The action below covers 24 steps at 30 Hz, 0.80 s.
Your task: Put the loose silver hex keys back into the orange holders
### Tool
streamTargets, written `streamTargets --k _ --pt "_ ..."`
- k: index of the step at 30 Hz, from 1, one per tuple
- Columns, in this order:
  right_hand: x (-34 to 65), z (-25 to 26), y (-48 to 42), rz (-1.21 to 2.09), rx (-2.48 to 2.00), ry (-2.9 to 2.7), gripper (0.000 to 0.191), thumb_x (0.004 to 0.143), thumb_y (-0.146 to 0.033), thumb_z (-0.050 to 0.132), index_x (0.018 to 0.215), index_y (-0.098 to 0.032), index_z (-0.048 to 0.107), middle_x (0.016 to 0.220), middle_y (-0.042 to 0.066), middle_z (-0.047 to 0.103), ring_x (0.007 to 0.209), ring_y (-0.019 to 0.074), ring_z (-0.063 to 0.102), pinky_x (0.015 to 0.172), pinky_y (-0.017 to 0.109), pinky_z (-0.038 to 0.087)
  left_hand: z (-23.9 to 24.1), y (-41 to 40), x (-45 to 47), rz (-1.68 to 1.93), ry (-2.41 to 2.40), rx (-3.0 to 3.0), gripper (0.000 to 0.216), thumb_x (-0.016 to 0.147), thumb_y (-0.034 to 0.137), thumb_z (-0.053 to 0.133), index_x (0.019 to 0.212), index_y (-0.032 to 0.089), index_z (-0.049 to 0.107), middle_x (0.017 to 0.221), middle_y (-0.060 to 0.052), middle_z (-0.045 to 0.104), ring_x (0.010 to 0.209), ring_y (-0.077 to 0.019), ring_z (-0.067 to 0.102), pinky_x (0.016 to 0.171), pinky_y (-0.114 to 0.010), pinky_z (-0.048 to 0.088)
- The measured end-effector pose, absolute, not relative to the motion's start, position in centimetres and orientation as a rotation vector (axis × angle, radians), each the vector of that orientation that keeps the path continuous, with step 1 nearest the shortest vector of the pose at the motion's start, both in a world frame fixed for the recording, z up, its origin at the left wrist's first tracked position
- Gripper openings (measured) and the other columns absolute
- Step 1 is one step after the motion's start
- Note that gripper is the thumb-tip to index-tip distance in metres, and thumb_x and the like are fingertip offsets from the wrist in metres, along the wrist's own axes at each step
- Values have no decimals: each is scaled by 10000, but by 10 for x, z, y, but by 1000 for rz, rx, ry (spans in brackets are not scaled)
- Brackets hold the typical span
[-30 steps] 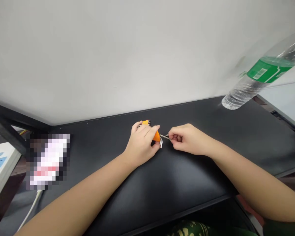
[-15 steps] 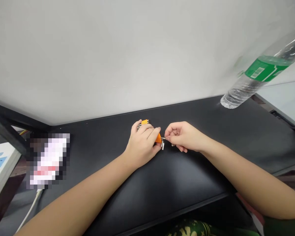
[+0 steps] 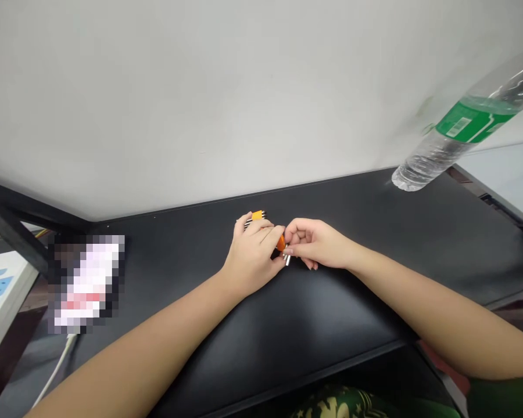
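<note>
My left hand (image 3: 251,256) is closed over an orange holder (image 3: 281,242) lying low over the black table. Several slim metal rods stick out of its far end; the set looks like hex keys. Silver bent key ends (image 3: 287,260) show at the near right side, by my left thumb. There my right hand (image 3: 310,241) pinches with thumb and forefinger at a key's end, right against the holder. Its other fingers are curled. Most of the holder is hidden under my left fingers, and the pinched key is largely covered.
A clear water bottle with a green label (image 3: 473,122) stands at the back right near the pale wall. On the left lie a blurred-out device (image 3: 87,278) with a white cable (image 3: 56,368) and a white power strip (image 3: 0,284). A black frame post (image 3: 17,238) rises there.
My right hand has moved left, closer to the holder, and the key shank that showed between them is now mostly out of sight. My left hand has stayed nearly still.
</note>
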State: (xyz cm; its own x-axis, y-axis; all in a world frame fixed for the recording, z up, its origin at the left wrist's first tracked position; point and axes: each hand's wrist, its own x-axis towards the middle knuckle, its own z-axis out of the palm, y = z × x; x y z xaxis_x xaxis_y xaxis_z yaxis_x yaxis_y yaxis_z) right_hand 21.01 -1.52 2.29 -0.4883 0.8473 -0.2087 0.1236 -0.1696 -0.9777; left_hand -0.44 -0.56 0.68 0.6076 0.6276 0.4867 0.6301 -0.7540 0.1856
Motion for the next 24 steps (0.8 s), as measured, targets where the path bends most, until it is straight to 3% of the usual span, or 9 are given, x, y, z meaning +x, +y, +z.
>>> streamTargets --k 4,7,9,24 --pt "225 32 -11 1299 -1235 -1841 225 890 -380 734 910 -195 608 750 -33 598 604 100 541 548 227 457 7 -5 -4 -873 -1098 -2796 398 835 195 633 1232 221 603 1050 -66 765 1116 -266 685 1199 -551 313" --pt "246 41 -5 762 -1327 -2206 99 928 -233 633 849 -181 662 815 12 615 703 126 550 673 264 445 6 -4 -4 -886 -1114 -2792 463 826 149 620 1283 217 583 1050 -60 759 1090 -252 691 1208 -542 310" --pt "258 44 -1 578 -1380 -2399 97 922 -193 611 874 -184 694 874 31 626 748 141 567 718 276 436 5 -3 -5 -897 -1110 -2798 467 833 145 619 1291 223 579 1032 -53 755 1067 -245 694 1210 -536 314" --pt "255 37 -1 491 -1512 -2637 132 935 -154 572 915 -186 699 949 50 660 780 162 587 696 275 390 2 1 -6 -971 -1112 -2821 447 868 186 639 1305 246 564 988 -26 754 1031 -224 707 1202 -506 332"
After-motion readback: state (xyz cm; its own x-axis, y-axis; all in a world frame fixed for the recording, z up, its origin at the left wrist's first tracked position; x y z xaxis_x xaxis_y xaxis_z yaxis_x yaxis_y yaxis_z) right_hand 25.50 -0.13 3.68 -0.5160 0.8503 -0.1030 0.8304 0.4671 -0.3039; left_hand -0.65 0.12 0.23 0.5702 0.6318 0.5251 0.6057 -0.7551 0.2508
